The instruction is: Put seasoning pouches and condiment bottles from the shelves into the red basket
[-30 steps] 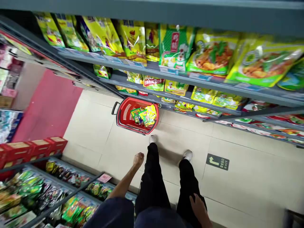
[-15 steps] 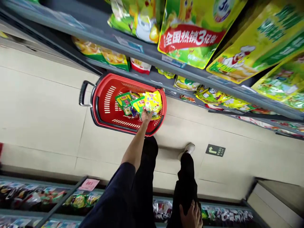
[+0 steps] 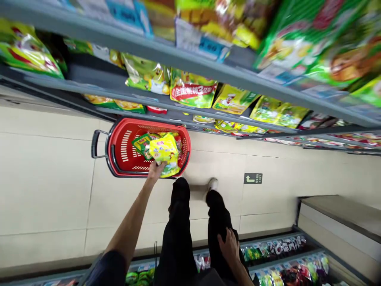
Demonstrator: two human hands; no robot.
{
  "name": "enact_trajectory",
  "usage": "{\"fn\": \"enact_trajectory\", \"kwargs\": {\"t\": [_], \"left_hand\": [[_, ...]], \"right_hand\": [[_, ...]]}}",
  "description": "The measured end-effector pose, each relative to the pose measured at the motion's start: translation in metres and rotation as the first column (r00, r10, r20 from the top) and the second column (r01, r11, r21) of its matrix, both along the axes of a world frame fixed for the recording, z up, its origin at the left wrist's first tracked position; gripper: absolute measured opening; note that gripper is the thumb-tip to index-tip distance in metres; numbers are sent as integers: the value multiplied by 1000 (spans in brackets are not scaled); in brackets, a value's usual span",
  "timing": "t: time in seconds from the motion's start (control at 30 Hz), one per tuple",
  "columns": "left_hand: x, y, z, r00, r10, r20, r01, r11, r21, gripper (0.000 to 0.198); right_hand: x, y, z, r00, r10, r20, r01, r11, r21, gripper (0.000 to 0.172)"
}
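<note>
My left hand (image 3: 156, 170) is closed on the lower left edge of a yellow seasoning bag (image 3: 164, 150), which is over the red shopping basket (image 3: 122, 151). Under that bag, a green and yellow packet (image 3: 143, 143) and other packets lie in the basket, partly covered. The basket stands on the floor against the shelf, its black handle (image 3: 95, 143) pointing left. My right hand (image 3: 230, 244) lies on my right leg (image 3: 218, 216), fingers spread and holding nothing.
Shelves with green and yellow seasoning bags (image 3: 193, 89) run along the far side. Behind my legs is a low shelf of packaged goods (image 3: 278, 248), beside a beige block-like stand (image 3: 336, 218). An exit sign (image 3: 253, 178) is on the tiled floor.
My left hand has raised the yellow bag and drawn it toward the basket's near side. The view has pulled back, showing upper shelf rows. My right hand stays on the leg.
</note>
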State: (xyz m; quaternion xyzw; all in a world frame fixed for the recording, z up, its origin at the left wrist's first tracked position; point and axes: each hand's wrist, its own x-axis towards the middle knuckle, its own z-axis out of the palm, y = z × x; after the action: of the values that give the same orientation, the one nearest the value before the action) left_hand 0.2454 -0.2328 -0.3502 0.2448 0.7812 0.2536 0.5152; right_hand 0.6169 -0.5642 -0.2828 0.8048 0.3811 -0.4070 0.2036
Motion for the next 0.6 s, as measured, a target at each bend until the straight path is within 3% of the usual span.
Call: {"fn": "enact_trajectory", "kwargs": {"t": [0.03, 0.1, 0.17, 0.23, 0.33, 0.43, 0.6], "left_hand": [[0, -15, 23, 1000, 9, 13, -9, 1000, 2, 45], [8, -49, 68, 996, 22, 81, -23, 1000, 5, 57], [27, -86, 108, 970, 57, 238, -57, 998, -7, 66], [56, -120, 143, 921, 82, 380, -66, 996, -54, 67], [112, -159, 183, 856, 141, 497, -115, 990, -84, 66], [169, -181, 209, 840, 187, 510, -168, 982, -83, 66], [239, -194, 242, 716, 291, 635, -274, 953, -129, 73]], "right_hand": [[-6, 18, 7, 981, -104, -163, 117, 990, 73, 57], [-23, 58, 25, 812, -240, -532, 367, 919, 145, 51], [-43, 98, 47, 591, -262, -763, 521, 846, 112, 51], [-57, 129, 73, 475, -203, -856, 559, 821, 114, 56], [-52, 150, 117, 505, -69, -860, 498, 837, 226, 56], [-17, 142, 155, 562, -1, -827, 453, 837, 307, 44], [46, 119, 193, 472, -94, -877, 595, 767, 238, 48]]}}
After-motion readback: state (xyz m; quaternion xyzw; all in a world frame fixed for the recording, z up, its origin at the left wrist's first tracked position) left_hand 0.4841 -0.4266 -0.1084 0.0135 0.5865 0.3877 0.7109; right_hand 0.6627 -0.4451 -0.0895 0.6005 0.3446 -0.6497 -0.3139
